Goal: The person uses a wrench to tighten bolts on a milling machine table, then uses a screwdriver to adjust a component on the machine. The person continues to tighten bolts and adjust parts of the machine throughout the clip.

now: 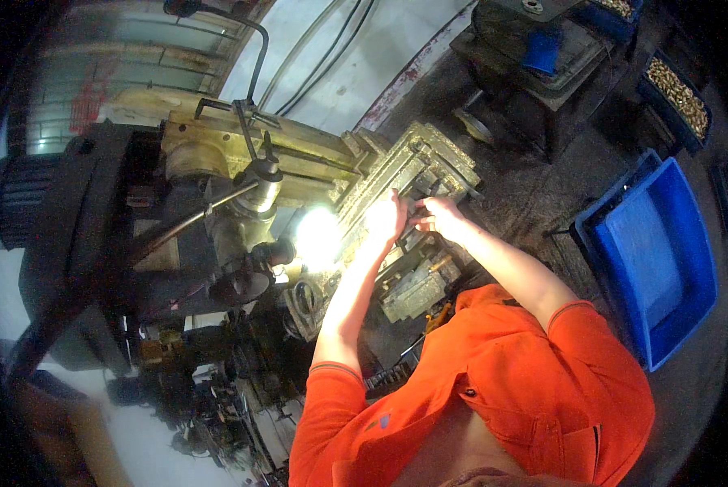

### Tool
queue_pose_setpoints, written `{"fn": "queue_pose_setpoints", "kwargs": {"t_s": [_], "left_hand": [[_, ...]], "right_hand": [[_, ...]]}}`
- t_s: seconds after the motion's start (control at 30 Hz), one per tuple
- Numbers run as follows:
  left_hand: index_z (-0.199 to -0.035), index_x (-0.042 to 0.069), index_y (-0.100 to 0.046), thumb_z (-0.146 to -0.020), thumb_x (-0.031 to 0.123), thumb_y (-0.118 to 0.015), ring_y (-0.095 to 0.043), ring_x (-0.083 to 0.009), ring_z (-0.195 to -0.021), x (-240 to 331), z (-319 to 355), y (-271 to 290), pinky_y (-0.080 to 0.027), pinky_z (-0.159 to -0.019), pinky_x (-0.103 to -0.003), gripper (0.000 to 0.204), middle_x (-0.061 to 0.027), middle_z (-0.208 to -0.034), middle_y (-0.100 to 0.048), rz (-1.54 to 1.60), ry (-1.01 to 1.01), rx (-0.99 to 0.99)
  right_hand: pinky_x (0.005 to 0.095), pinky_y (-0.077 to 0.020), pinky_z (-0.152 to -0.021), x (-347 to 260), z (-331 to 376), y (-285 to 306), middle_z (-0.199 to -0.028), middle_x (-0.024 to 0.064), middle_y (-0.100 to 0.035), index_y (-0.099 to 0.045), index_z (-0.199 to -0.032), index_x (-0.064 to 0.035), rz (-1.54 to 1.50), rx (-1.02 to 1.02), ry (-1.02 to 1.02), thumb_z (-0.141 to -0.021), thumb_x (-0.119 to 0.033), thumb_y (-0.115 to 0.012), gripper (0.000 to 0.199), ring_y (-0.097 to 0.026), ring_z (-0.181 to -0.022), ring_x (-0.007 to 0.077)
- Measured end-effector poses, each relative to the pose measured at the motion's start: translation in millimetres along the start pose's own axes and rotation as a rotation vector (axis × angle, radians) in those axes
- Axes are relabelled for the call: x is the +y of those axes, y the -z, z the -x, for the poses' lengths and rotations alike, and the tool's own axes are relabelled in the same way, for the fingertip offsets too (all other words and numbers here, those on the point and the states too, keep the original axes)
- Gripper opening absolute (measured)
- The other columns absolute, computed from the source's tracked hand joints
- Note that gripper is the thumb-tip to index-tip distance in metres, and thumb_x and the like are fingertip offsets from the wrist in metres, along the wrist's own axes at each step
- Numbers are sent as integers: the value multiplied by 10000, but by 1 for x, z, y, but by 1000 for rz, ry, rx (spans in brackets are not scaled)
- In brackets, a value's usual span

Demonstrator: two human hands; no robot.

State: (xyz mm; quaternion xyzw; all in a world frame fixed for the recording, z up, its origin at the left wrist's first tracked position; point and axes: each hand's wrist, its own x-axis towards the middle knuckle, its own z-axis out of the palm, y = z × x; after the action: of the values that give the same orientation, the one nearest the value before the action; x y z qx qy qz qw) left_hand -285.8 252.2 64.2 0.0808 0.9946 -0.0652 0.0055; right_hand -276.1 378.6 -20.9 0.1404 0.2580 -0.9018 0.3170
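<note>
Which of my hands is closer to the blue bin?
Right. The right hand is on the machine table, on the side facing the blue bin, though well apart from it. The left hand is beside it, farther from the bin, next to the bright lamp glare.

Both hands [412, 217] rest on the machine table [429, 162] (drill head [250, 211] left, tray [656, 260] right).

We see worn, grimy yellowish metal machine table [429, 162] under both hands; right of them, glossy blue plastic bin [656, 252].
</note>
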Motion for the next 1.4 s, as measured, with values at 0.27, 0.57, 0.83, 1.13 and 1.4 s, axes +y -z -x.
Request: {"fn": "queue_pose_setpoints", "kwargs": {"t_s": [0.27,0.57,0.83,1.13,1.4], "left_hand": [[-1085,14,-512,-742,249,-521,-578,-272,-904,1,2,13,-186,-980,-591,416,-147,-893,-616,-153,-288,-27],[-887,29,-618,-649,295,-608,-622,-300,-821,29,-29,9,-139,-984,-622,356,-152,-839,-640,-254,-158,-441],[-820,60,-642,-600,330,-643,-627,-255,-796,21,-39,1,-337,-910,-500,348,-125,-822,-645,-198,-83,-458],[-784,40,-638,-485,396,-648,-620,-286,-661,9,-30,0,-497,-636,-375,465,-163,-709,-624,-27,-61,-210],[-813,40,-629,-492,405,-663,-619,-282,-696,5,-30,-4,-498,-635,-370,488,-159,-732,-620,-8,-27,-219]], "right_hand": [[309,-496,-543,-14,14,1,-967,144,-527,-531,-971,-1,54,-13,-121,-808,-216,-505,271,-626,-759,291],[367,-468,-769,-48,43,9,-1193,205,-468,-620,-865,-88,1614,136,734,-556,-161,-598,319,-569,-868,328],[449,-418,-875,-46,24,-2,-1315,256,-311,-603,-863,0,1899,-66,504,-576,-135,-606,317,-450,-1070,403],[412,-395,-923,-43,27,-5,-1303,241,-344,-599,-902,16,1948,-84,490,-613,-149,-591,333,-439,-1108,374],[409,-369,-953,-39,12,-12,-1314,208,-356,-592,-956,25,2095,-131,470,-657,-177,-582,361,-384,-1182,362]]}}
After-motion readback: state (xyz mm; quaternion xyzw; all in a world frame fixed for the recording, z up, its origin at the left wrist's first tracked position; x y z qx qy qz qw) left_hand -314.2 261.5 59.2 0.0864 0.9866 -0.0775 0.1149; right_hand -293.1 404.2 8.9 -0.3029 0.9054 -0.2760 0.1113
